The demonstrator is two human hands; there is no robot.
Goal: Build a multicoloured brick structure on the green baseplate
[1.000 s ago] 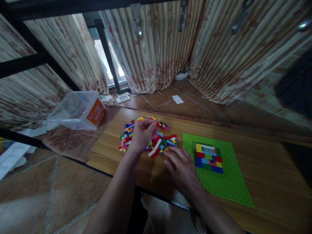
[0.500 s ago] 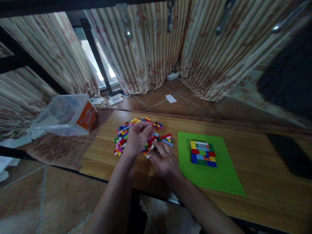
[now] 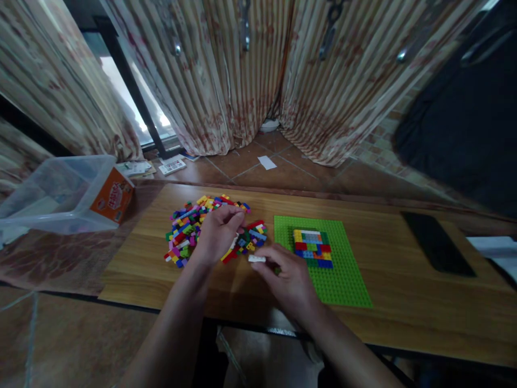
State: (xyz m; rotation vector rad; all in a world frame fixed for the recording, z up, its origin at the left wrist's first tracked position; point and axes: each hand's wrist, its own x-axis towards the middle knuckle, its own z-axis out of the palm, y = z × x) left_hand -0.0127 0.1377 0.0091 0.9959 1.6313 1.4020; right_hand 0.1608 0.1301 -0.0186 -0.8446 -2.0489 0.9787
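Observation:
Between the thumb and fingertips of my right hand [image 3: 288,275] is a small white toy brick [image 3: 257,259], held just above the tabletop. My left hand [image 3: 218,231] hovers over the pile of mixed toy bricks [image 3: 188,231], thumb and fingers pressed together; I cannot make out anything in that pinch. To the right of my right hand lies a green baseplate [image 3: 343,285]. On it sits a flat, roughly square build of colored bricks [image 3: 313,248] in yellow, white, red, blue, green and orange.
The wooden table [image 3: 383,318] carries a dark flat object [image 3: 438,242] at the right. A clear plastic box [image 3: 60,215] with an orange label stands left of the table. Striped curtains [image 3: 226,81] hang behind, and papers [image 3: 173,165] lie on the floor.
My right hand has drawn back from the pile toward me and the baseplate, with the white brick in its fingers. My left hand stays over the pile. The view has shifted right.

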